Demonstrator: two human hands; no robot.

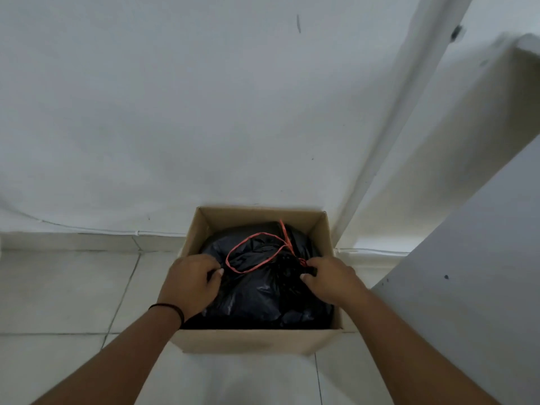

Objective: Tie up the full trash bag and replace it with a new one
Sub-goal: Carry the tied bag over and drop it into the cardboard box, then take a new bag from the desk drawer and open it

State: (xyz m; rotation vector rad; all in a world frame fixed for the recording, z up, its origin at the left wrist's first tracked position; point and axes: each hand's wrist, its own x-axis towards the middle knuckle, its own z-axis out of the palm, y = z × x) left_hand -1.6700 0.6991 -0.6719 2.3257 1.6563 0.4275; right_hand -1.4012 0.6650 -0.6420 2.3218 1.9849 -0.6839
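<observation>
The head view is directed down at a cardboard box [257,340] standing on a tiled floor [67,287] against a white wall [204,97]. At the left, the left hand [188,283] is laid over the left side of a black trash bag [263,299]; a dark band [169,309] is worn on its wrist. Its fingers [214,271] are curled inward, and the tips are pressed into the black plastic just beside the left end of an orange drawstring [251,252]. Whether plastic is actually pinched between them cannot be told.

The bag is seen inside the box, bulging and filling it nearly wall to wall, its top lying below the box's rim. The drawstring is laid in a loose loop across the top of the bag, with one strand running back toward the far wall of the box.

At the right, the right hand [330,280] is placed on the gathered neck of the bag, where the drawstring ends. Its fingers [311,263] are curled closely round the bunched plastic, and the thumb is pressed in from the near side.

The box's back edge is set against the wall. Open floor is seen to the left and in front; to the right, a white slanted panel [467,258] stands near the box's right side.
</observation>
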